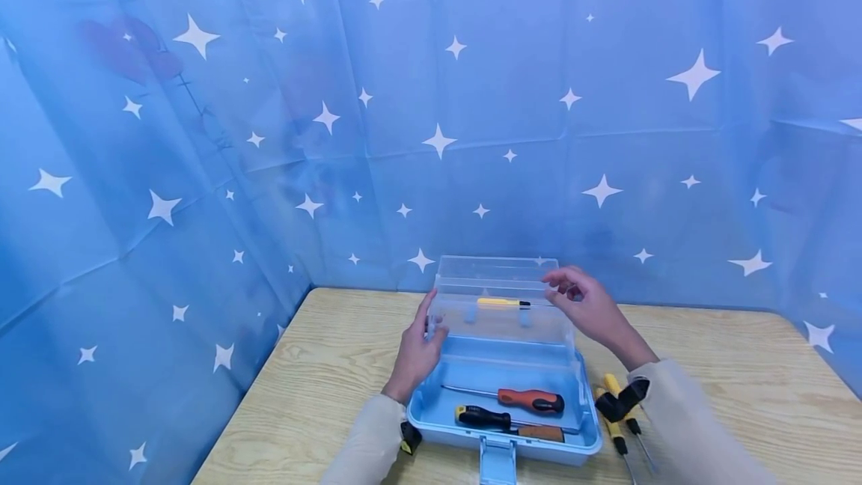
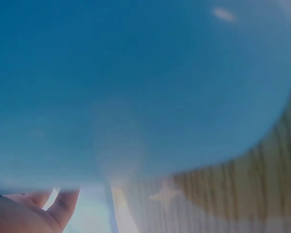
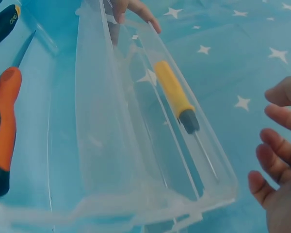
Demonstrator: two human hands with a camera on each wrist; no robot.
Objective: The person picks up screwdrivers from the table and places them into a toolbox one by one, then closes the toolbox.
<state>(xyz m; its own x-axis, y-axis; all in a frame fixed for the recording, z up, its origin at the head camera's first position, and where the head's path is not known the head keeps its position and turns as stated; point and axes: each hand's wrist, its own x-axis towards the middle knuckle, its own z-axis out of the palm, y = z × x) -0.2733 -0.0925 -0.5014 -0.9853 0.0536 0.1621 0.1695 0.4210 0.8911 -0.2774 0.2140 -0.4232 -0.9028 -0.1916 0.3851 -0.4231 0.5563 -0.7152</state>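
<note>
A light blue toolbox (image 1: 424, 432) stands on the table with its clear plastic tray (image 1: 458, 324) raised at the back. A yellow-handled screwdriver (image 3: 172, 90) lies in that tray. My left hand (image 1: 417, 350) holds the tray's left end, fingers at its edge; part of this hand (image 2: 34, 213) also shows in the left wrist view. Beside the tray's right end is my right hand (image 1: 592, 309), its fingers bent loosely and apart from the tray. An orange-and-black screwdriver (image 1: 528, 399) and a black-and-yellow-handled screwdriver (image 1: 483, 417) lie in the box's bottom.
More yellow-handled screwdrivers (image 1: 613, 429) lie on the wooden table (image 1: 323, 365), right of the box, near my right sleeve. An orange-brown handle (image 1: 542, 433) lies at the box's front wall. The front latch (image 1: 498, 461) hangs down. A blue star-patterned curtain (image 1: 377, 133) closes off the back.
</note>
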